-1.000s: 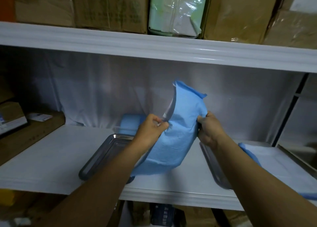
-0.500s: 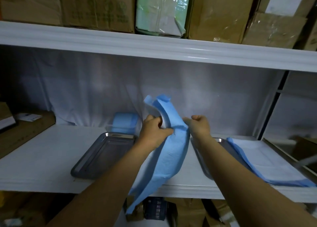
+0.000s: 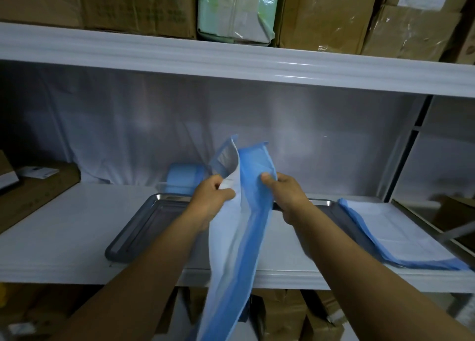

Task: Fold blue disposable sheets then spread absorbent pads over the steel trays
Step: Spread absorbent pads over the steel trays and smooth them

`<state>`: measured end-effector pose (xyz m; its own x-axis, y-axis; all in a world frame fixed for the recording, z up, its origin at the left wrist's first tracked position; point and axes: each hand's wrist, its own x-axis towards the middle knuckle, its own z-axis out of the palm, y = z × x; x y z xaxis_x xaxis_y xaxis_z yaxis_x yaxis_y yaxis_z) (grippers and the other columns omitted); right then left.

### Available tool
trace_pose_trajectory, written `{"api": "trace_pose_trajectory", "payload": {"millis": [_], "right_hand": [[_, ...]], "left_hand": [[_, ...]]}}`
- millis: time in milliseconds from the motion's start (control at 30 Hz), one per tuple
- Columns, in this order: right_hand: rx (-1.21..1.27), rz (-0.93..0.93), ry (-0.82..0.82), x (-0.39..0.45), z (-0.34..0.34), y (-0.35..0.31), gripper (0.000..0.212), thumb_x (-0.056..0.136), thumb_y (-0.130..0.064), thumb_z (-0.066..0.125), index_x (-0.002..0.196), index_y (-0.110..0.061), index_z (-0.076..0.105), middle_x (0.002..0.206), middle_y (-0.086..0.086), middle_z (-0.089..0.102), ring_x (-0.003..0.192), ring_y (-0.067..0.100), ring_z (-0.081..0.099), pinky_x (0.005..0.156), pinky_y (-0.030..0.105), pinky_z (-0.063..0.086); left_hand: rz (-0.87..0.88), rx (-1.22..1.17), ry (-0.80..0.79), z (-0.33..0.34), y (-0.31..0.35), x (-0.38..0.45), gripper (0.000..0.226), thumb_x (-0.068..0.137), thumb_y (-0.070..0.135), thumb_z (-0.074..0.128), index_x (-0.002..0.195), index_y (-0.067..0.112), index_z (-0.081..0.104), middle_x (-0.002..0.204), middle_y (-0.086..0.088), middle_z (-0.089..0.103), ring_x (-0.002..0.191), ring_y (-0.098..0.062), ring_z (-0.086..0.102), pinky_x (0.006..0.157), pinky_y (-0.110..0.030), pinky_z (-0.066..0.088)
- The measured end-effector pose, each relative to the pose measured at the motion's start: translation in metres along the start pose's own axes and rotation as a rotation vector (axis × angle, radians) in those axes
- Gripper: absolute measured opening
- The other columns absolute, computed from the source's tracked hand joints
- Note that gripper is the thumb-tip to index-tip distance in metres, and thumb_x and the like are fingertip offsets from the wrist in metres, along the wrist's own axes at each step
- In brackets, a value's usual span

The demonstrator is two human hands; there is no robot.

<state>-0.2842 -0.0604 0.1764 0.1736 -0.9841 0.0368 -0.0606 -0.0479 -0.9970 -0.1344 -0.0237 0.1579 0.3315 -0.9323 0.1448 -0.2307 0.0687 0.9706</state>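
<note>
Steel tray [image 3: 144,227] behind gripped pad [image 3: 239,227] (roll [image 3: 183,177] beyond).

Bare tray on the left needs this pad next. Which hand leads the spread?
Left, probably. The left hand pinches the pad right above the bare steel tray. The right hand grips the other edge, nearer the covered tray.

Left hand [image 3: 210,199]: fingers curled, thumb forward, grip pinching the blue sheet [image 3: 239,237] at its left edge | Right hand [image 3: 288,196]: fingers curled, thumb on top, grip clamped on the sheet's right edge | Both forearms: bare, extended forward and upward, converging | Hands: level, near each other, sheet between the grips.
</note>
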Motion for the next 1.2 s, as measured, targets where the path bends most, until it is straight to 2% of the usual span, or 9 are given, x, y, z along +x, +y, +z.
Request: {"api": "trace_pose_trajectory", "payload": {"millis": [233, 367, 567, 700, 800, 867, 933, 1000, 1200], "right_hand": [[-0.059, 0.158, 0.306, 0.016, -0.035, 0.014, 0.020, 0.092, -0.012, 0.055, 0.108, -0.001, 0.059, 0.111, 0.022, 0.061, 0.100, 0.039, 0.060, 0.086, 0.047, 0.049], [-0.092, 0.187, 0.349, 0.019, -0.046, 0.018, 0.023, 0.092, -0.012, 0.055, 0.112, 0.000, 0.058, 0.110, 0.017, 0.061, 0.094, 0.032, 0.055, 0.090, 0.043, 0.046], [-0.053, 0.118, 0.347, 0.026, -0.042, 0.021, 0.024, 0.092, -0.009, 0.054, 0.116, -0.008, 0.052, 0.100, 0.011, 0.058, 0.082, 0.026, 0.053, 0.072, 0.034, 0.044], [-0.021, 0.004, 0.466, 0.027, -0.036, 0.023, 0.023, 0.088, 0.000, 0.050, 0.088, -0.020, 0.039, 0.079, -0.002, 0.044, 0.061, 0.012, 0.038, 0.052, 0.024, 0.032], [0.010, -0.067, 0.503, 0.025, -0.035, 0.021, 0.031, 0.085, 0.002, 0.050, 0.074, -0.022, 0.034, 0.074, -0.003, 0.040, 0.063, 0.014, 0.037, 0.052, 0.022, 0.030], [0.009, -0.080, 0.420, 0.021, -0.030, 0.019, 0.017, 0.088, -0.013, 0.059, 0.085, -0.020, 0.043, 0.083, -0.003, 0.047, 0.074, 0.016, 0.044, 0.059, 0.023, 0.035], [-0.060, -0.055, 0.310, 0.015, -0.023, 0.021, 0.046, 0.085, -0.035, 0.067, 0.120, -0.015, 0.045, 0.115, 0.000, 0.049, 0.100, 0.019, 0.051, 0.081, 0.026, 0.040], [-0.221, -0.054, 0.264, 0.013, -0.013, 0.027, 0.090, 0.076, -0.046, 0.073, 0.145, -0.016, 0.023, 0.144, 0.006, 0.031, 0.130, 0.027, 0.038, 0.100, 0.035, 0.036], [-0.562, -0.045, 0.230, 0.012, 0.017, 0.045, 0.136, 0.055, -0.059, 0.082, 0.150, -0.027, -0.011, 0.157, 0.002, -0.001, 0.144, 0.029, 0.017, 0.111, 0.054, 0.028]], "left_hand": [[-0.124, -0.144, 0.102, -0.033, -0.020, 0.008, 0.027, 0.088, -0.006, 0.056, 0.114, 0.000, 0.056, 0.109, -0.014, 0.062, 0.094, -0.030, 0.061, 0.085, -0.042, 0.050], [-0.209, -0.192, 0.075, -0.043, -0.026, 0.006, 0.022, 0.092, 0.011, 0.059, 0.112, 0.002, 0.060, 0.091, -0.007, 0.063, 0.082, -0.027, 0.061, 0.077, -0.036, 0.051], [-0.319, -0.246, 0.021, -0.047, -0.028, 0.006, 0.019, 0.093, 0.012, 0.056, 0.110, 0.005, 0.060, 0.096, -0.012, 0.067, 0.086, -0.030, 0.061, 0.077, -0.037, 0.050], [-0.412, -0.391, -0.048, -0.045, -0.023, 0.002, 0.013, 0.091, 0.000, 0.049, 0.083, 0.003, 0.060, 0.076, -0.013, 0.063, 0.071, -0.028, 0.058, 0.068, -0.035, 0.047], [-0.389, -0.389, -0.065, -0.040, -0.023, 0.001, 0.017, 0.091, -0.009, 0.045, 0.089, 0.000, 0.059, 0.078, -0.012, 0.061, 0.071, -0.028, 0.057, 0.069, -0.036, 0.046], [-0.387, -0.442, -0.071, -0.038, -0.023, 0.003, 0.015, 0.093, -0.004, 0.047, 0.088, 0.001, 0.060, 0.077, -0.012, 0.064, 0.070, -0.027, 0.060, 0.068, -0.036, 0.048], [-0.394, -0.513, -0.098, -0.036, -0.023, 0.006, 0.013, 0.094, 0.008, 0.053, 0.087, 0.005, 0.063, 0.072, -0.009, 0.071, 0.064, -0.023, 0.067, 0.070, -0.037, 0.050], [-0.387, -0.528, -0.161, -0.032, -0.021, 0.008, 0.012, 0.089, 0.017, 0.060, 0.089, 0.008, 0.068, 0.075, -0.007, 0.074, 0.067, -0.020, 0.071, 0.079, -0.037, 0.052], [-0.369, -0.370, -0.258, -0.015, -0.008, 0.003, 0.022, 0.083, -0.002, 0.056, 0.102, -0.006, 0.066, 0.091, -0.017, 0.069, 0.094, -0.032, 0.062, 0.100, -0.040, 0.046]]}}
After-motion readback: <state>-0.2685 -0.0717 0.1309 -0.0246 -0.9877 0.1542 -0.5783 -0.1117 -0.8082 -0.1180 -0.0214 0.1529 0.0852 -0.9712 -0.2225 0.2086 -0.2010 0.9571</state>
